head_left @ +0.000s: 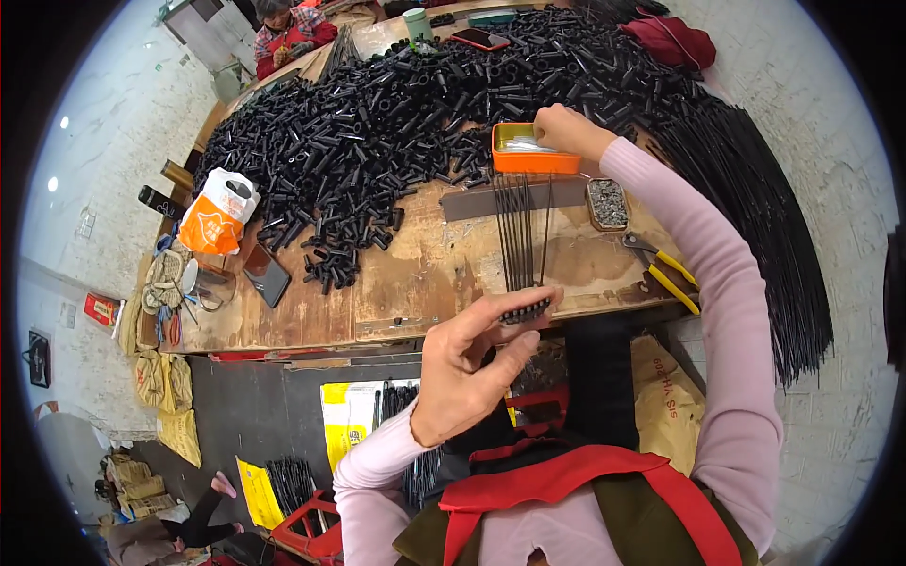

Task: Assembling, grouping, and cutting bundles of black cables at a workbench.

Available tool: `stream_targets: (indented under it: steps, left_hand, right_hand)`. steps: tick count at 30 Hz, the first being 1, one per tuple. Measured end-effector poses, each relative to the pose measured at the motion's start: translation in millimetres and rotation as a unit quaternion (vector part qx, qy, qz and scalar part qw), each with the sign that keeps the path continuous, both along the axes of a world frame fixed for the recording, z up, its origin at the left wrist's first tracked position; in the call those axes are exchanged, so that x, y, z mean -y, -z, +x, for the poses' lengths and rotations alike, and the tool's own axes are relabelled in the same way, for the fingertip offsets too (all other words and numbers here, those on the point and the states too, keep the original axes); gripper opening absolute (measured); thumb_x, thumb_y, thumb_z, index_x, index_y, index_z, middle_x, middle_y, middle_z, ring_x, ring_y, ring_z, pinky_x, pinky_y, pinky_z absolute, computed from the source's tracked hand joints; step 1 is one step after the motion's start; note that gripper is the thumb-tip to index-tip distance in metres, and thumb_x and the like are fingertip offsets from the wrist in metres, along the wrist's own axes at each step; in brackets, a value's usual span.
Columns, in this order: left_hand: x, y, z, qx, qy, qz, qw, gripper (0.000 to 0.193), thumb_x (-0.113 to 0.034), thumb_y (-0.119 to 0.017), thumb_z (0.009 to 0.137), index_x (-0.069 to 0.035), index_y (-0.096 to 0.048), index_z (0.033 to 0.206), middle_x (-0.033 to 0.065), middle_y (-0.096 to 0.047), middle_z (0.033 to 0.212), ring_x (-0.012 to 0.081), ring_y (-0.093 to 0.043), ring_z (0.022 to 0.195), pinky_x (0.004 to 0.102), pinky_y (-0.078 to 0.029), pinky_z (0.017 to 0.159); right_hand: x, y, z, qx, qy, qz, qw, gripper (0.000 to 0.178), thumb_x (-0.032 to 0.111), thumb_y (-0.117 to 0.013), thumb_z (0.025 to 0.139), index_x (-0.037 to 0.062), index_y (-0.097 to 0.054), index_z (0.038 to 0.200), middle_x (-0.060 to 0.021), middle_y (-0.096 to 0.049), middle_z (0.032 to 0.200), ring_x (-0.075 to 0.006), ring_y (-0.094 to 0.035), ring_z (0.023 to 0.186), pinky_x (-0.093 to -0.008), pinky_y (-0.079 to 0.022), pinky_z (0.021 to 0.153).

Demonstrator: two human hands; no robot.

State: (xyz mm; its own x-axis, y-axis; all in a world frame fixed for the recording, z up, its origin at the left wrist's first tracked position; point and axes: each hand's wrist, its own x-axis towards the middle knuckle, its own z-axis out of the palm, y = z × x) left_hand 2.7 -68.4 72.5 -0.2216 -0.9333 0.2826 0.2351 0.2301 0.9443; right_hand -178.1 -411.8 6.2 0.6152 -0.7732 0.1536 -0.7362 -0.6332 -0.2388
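My left hand [472, 373] is closed around a row of thin black rods [517, 236], their ends lined up between thumb and fingers; one rod stands apart from the others. The rods point away from me over the table's near edge. My right hand [571, 132] reaches into an orange box [536, 163] with thin whitish pieces [525, 144] inside. Its fingers are bent down at the box's right side, and their tips are hidden. Beside the box sits a small tin [607, 204] of tiny grey parts. Yellow-handled pliers [672, 271] lie nearer me.
A large heap of short black tubes [377, 132] covers the far table. Long black rods [755, 208] hang over its right side. A flat dark bar [472, 204] lies before the box. At left are a phone [266, 275] and a plastic bag [222, 212]. Another person [283, 42] sits far left.
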Motion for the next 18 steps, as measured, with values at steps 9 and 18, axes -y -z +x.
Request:
stream_targets:
  steps: [9, 18]
  left_hand:
    - [5.6, -11.6, 1.1, 0.055, -0.073, 0.089, 0.992, 0.033, 0.002, -0.057, 0.092, 0.003, -0.059, 0.124, 0.0173, -0.063, 0.117, 0.0222, -0.063, 0.108, 0.0393, -0.055, 0.094]
    - [11.4, -11.5, 0.1, -0.059, -0.073, 0.089, 0.992, 0.026, 0.0, -0.058, 0.093, 0.004, -0.062, 0.118, 0.0153, -0.066, 0.112, 0.0213, -0.065, 0.104, 0.0361, -0.059, 0.086]
  right_hand:
    - [-174.2, -110.5, -13.2, 0.243, -0.123, -0.032, 0.962, 0.018, 0.007, -0.065, 0.084, 0.0012, -0.069, 0.101, -0.0125, -0.066, 0.084, -0.0242, -0.064, 0.073, -0.0316, -0.05, 0.067]
    - [-290.2, -123.7, -28.7, 0.149, -0.159, -0.234, 0.947, 0.05, -0.004, -0.063, 0.072, 0.014, -0.068, 0.119, -0.0067, -0.056, 0.084, -0.021, -0.057, 0.068, -0.0317, -0.047, 0.059]
